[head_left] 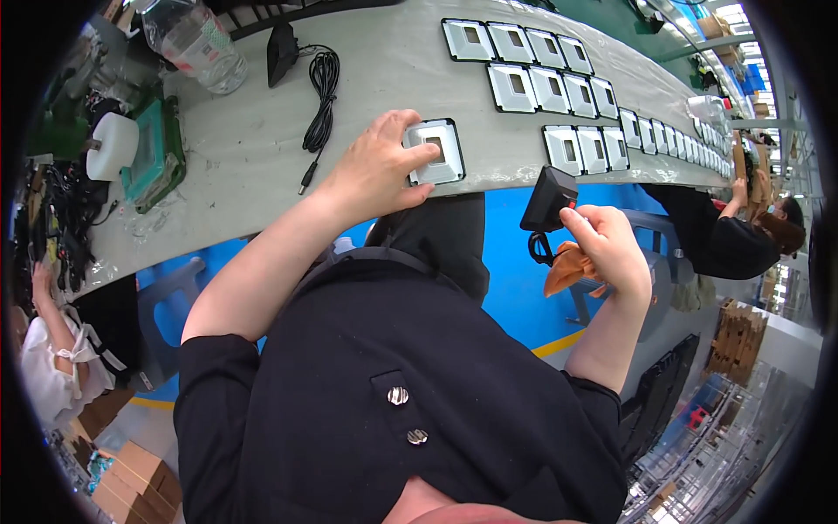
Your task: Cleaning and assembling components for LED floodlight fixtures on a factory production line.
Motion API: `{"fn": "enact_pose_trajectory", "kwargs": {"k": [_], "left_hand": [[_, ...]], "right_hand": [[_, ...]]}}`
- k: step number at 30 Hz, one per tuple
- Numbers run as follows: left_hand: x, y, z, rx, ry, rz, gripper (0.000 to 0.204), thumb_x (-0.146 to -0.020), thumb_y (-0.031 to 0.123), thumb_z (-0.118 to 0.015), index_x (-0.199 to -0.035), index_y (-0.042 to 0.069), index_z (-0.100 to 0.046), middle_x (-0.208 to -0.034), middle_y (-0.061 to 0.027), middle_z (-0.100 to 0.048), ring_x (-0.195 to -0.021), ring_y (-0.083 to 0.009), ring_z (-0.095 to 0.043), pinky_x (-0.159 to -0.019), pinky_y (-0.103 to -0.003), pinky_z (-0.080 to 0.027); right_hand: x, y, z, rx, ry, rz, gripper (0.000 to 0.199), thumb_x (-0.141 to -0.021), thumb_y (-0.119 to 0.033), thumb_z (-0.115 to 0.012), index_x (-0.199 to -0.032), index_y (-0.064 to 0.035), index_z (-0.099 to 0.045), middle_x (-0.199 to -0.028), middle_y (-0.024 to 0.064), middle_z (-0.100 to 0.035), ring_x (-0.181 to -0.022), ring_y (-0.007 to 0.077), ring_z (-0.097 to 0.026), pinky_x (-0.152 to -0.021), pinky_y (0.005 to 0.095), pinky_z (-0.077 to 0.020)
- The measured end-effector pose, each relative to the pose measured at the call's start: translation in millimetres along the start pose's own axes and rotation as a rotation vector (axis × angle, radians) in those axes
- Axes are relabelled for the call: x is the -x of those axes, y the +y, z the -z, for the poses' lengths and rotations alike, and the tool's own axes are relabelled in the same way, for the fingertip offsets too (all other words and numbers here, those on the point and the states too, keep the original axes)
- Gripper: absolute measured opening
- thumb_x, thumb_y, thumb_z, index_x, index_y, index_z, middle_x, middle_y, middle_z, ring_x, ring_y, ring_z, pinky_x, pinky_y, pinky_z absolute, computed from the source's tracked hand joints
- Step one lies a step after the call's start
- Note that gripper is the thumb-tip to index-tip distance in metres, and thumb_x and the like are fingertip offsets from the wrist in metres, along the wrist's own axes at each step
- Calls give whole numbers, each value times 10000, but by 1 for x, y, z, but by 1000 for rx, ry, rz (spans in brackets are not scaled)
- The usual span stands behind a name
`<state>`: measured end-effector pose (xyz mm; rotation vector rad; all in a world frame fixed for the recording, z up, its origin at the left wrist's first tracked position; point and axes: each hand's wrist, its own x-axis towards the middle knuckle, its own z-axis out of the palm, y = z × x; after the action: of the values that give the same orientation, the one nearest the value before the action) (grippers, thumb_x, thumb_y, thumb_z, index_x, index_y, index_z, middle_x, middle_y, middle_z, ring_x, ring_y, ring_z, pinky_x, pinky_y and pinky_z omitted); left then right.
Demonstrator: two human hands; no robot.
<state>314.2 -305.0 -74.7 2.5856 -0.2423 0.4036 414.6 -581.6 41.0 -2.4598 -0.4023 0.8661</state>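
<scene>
My left hand (371,170) rests at the near edge of the table, its fingers around the left side of a square silver panel (448,150). The panel has a dark rim and a small window in its middle. Off the table's near edge, to the right, my right hand (618,249) holds a small black box-shaped lamp head (548,199) between thumb and fingers. A short looped black cable (539,249) hangs under it. An orange cloth (572,266) is bunched in the same hand, and its far folds are hidden by the fingers.
Rows of similar silver panels (515,87) lie along the table (375,52) to the right. Left of my hand lie a coiled black cable (323,96) and another black lamp head (281,54), near a plastic bottle (196,44). Co-workers sit at both ends.
</scene>
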Motion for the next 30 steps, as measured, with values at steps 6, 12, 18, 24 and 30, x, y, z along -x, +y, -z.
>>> {"fn": "enact_pose_trajectory", "kwargs": {"k": [6,12,18,24,30], "left_hand": [[-10,3,18,-46,-95,34,378,-717,212,-748,-1061,116,-626,-1191,-159,-488,-1106,-326,-511,-922,-401,-459],[-13,12,70,1562,-76,646,456,-913,310,-571,-1224,-21,-531,-1227,-170,-541,-1069,-259,-567,-908,-315,-480],[8,49,105,2217,44,416,661,-939,466,-459,-1388,0,-328,-1396,-280,-345,-1252,-469,-406,-1037,-466,-426],[11,60,116,2349,9,294,680,-926,508,-466,-1373,16,-323,-1422,-301,-281,-1292,-499,-332,-1106,-510,-319],[14,68,125,2357,18,384,631,-920,528,-466,-1354,74,-399,-1428,-303,-267,-1315,-510,-283,-1114,-513,-299]], "right_hand": [[9,8,-1,-78,54,24,392,-916,-281,-575,-647,-11,-485,-553,-3,-414,-525,75,-367,-474,268,-317],[7,27,-3,-142,114,115,390,-891,-292,-585,-631,-14,-503,-538,65,-560,-409,110,-493,-373,275,-368],[11,20,-2,-189,71,52,384,-897,-283,-570,-642,-2,-505,-535,69,-569,-392,109,-492,-341,266,-358],[7,17,-8,-185,57,76,381,-895,-283,-561,-633,-17,-487,-521,62,-555,-389,106,-482,-322,264,-347],[13,4,-8,-182,37,5,397,-905,-277,-564,-632,-6,-465,-548,44,-430,-504,107,-389,-453,284,-313]]}}
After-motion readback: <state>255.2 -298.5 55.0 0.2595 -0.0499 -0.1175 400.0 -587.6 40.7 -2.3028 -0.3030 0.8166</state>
